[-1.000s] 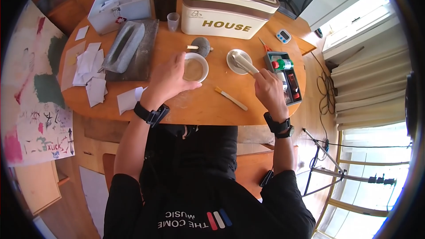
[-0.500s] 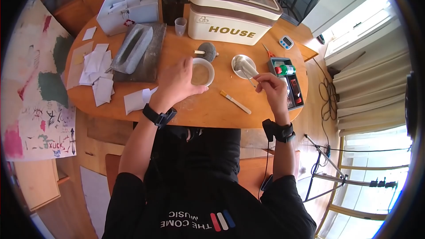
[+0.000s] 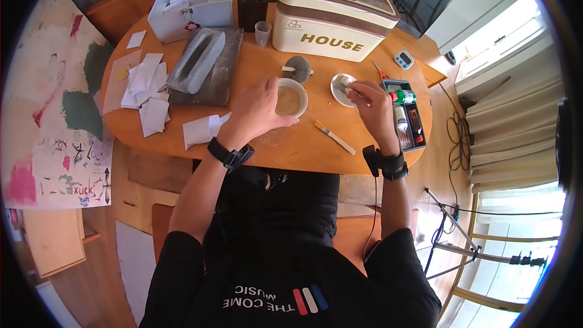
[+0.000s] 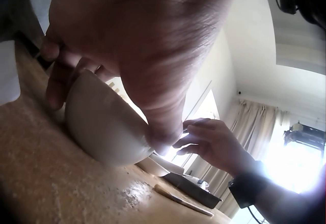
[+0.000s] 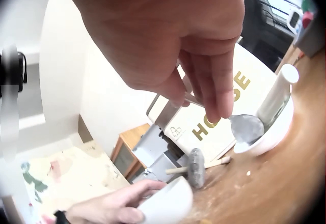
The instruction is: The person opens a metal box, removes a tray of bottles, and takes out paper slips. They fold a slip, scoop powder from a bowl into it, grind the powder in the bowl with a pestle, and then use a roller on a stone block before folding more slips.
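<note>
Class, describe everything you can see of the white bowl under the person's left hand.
The white bowl is small, round and smooth, apparently ceramic, with a curved outer wall. It stands upright on the wooden table, near the front edge, and holds a tan-brown content. The left hand grips it, fingers wrapped round the far wall and the thumb on the near side. A grey stone-like tool lies just behind it, and a small white dish sits to its right.

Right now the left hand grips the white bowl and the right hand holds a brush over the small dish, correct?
Not quite: the right hand holds a metal spoon, not a brush, over the small dish, as the right wrist view shows. The left hand does grip the white bowl.
</note>
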{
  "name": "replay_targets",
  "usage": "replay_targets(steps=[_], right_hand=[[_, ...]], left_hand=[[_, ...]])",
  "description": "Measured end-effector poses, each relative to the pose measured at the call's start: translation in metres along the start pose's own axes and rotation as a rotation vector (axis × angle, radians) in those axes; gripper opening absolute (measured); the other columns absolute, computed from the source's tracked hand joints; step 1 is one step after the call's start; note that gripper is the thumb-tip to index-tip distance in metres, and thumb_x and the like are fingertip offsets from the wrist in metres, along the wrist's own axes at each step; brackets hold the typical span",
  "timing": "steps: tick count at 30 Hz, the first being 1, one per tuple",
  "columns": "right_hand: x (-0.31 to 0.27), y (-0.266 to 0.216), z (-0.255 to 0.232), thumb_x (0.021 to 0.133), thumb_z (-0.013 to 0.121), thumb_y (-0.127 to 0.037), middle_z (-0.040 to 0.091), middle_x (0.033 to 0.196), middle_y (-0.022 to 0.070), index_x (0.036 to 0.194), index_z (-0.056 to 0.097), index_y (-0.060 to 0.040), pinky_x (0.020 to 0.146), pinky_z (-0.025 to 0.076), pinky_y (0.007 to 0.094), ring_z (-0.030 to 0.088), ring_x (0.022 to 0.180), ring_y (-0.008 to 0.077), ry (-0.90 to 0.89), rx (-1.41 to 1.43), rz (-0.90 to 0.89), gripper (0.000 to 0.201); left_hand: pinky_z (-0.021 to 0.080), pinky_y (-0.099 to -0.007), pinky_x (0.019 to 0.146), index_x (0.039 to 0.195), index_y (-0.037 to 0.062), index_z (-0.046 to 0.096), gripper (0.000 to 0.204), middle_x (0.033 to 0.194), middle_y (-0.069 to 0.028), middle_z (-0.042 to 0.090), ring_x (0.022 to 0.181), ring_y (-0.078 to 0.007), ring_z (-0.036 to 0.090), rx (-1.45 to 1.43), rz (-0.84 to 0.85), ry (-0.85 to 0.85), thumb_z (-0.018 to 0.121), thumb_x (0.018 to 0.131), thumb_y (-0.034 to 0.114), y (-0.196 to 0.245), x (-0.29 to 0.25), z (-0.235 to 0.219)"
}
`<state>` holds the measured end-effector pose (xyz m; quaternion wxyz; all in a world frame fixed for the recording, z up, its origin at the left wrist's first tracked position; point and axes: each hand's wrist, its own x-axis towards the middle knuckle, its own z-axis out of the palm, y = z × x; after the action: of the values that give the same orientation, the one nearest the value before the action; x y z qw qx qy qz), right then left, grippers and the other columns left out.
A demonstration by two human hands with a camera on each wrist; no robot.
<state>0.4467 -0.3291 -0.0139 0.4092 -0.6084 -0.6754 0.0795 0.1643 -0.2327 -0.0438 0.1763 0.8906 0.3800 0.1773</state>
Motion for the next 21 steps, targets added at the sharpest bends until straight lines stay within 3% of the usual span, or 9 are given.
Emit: replay_targets(steps=[6, 9, 11, 13, 16, 21], right_hand=[[-0.003, -0.009, 0.007, 0.091, 0.072, 0.005, 0.071, 0.087, 0.0154, 0.102, 0.074, 0.0019, 0.067, 0.055, 0.0338, 0.071, 0.076, 0.0249, 0.185, -0.199, -0.181, 0.012], [-0.012, -0.034, 0.012, 0.089, 0.073, 0.007, 0.071, 0.085, 0.0154, 0.099, 0.073, 0.0022, 0.068, 0.056, 0.0340, 0.071, 0.074, 0.0255, 0.329, -0.100, -0.082, 0.011], [-0.017, -0.047, 0.023, 0.086, 0.073, 0.009, 0.072, 0.087, 0.0150, 0.098, 0.073, 0.0022, 0.069, 0.056, 0.0331, 0.072, 0.076, 0.0270, 0.277, 0.029, -0.147, 0.014], [-0.019, -0.059, 0.038, 0.084, 0.074, 0.009, 0.071, 0.086, 0.0142, 0.100, 0.073, 0.0012, 0.067, 0.056, 0.0348, 0.070, 0.074, 0.0295, 0.173, -0.018, -0.309, 0.018], [-0.013, -0.055, 0.069, 0.082, 0.073, 0.008, 0.070, 0.084, 0.0132, 0.101, 0.072, -0.0005, 0.064, 0.055, 0.0379, 0.067, 0.072, 0.0310, 0.152, -0.098, -0.415, 0.021], [-0.008, -0.059, 0.083, 0.082, 0.073, 0.006, 0.070, 0.083, 0.0115, 0.102, 0.072, -0.0016, 0.062, 0.054, 0.0395, 0.066, 0.071, 0.0295, 0.087, 0.062, -0.317, 0.022]], left_hand=[[0.056, -0.0465, 0.088, 0.132, 0.0010, 0.054, 0.082, 0.121, -0.0207, 0.066, 0.107, -0.0382, 0.068, -0.015, 0.005, 0.029, 0.088, 0.075, 0.048, -0.002, -0.001, 0.003], [0.056, -0.0469, 0.088, 0.132, 0.0011, 0.055, 0.083, 0.121, -0.0204, 0.066, 0.107, -0.0382, 0.068, -0.026, -0.010, 0.009, 0.089, 0.074, 0.049, -0.003, -0.001, 0.002], [0.055, -0.0469, 0.089, 0.132, 0.0007, 0.055, 0.084, 0.122, -0.0207, 0.066, 0.108, -0.0384, 0.068, -0.015, -0.007, 0.013, 0.089, 0.074, 0.050, -0.004, -0.001, 0.002], [0.055, -0.0470, 0.090, 0.133, -0.0001, 0.054, 0.085, 0.124, -0.0211, 0.067, 0.110, -0.0386, 0.068, -0.013, -0.021, -0.001, 0.089, 0.074, 0.050, -0.002, 0.000, 0.000], [0.054, -0.0470, 0.092, 0.136, -0.0016, 0.053, 0.089, 0.126, -0.0219, 0.066, 0.113, -0.0389, 0.067, -0.019, -0.052, -0.030, 0.089, 0.073, 0.051, 0.002, 0.001, -0.004], [0.055, -0.0478, 0.092, 0.139, -0.0031, 0.050, 0.096, 0.127, -0.0227, 0.066, 0.114, -0.0393, 0.067, -0.001, -0.033, -0.012, 0.089, 0.072, 0.052, -0.002, 0.000, 0.000]])
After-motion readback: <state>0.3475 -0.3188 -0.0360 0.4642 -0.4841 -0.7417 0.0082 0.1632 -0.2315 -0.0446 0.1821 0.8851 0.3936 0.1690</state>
